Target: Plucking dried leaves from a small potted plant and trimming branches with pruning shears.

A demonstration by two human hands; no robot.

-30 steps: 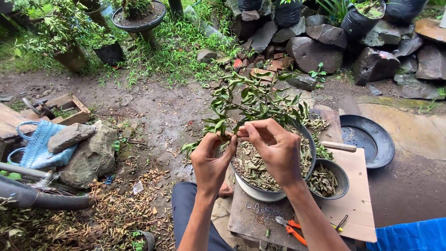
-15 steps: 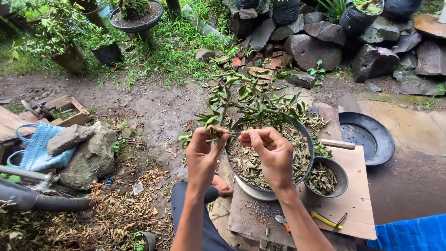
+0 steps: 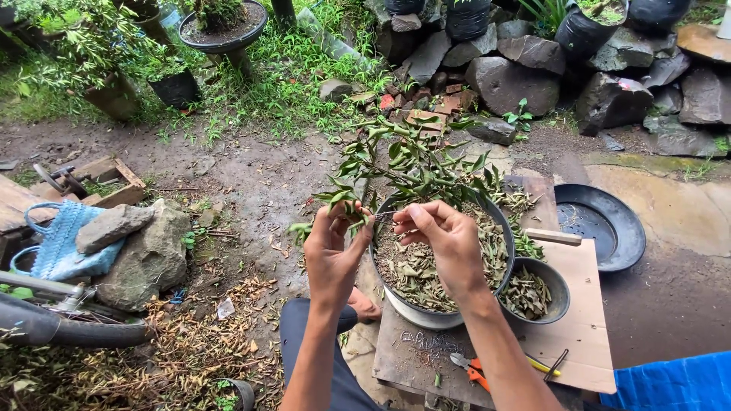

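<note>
A small leafy plant [image 3: 415, 164] grows in a wide round pot [image 3: 438, 316] whose soil is covered with dry leaves. My left hand [image 3: 333, 247] pinches a leafy twig at the plant's left side. My right hand [image 3: 444, 236] is close beside it, fingers pinched on a thin wire that runs toward the same twig. Both hands hover over the pot's left rim.
A small bowl of dry leaves [image 3: 533, 293] stands right of the pot on cardboard [image 3: 582, 320]. Orange-handled cutters [image 3: 476, 371] lie near the front edge. An empty black tray [image 3: 601, 224] is at the right, rocks [image 3: 145, 251] and a blue woven bag [image 3: 57, 243] at the left.
Both hands have shifted slightly down and right along the twig and stayed pinched. The cutters show again below my right forearm.
</note>
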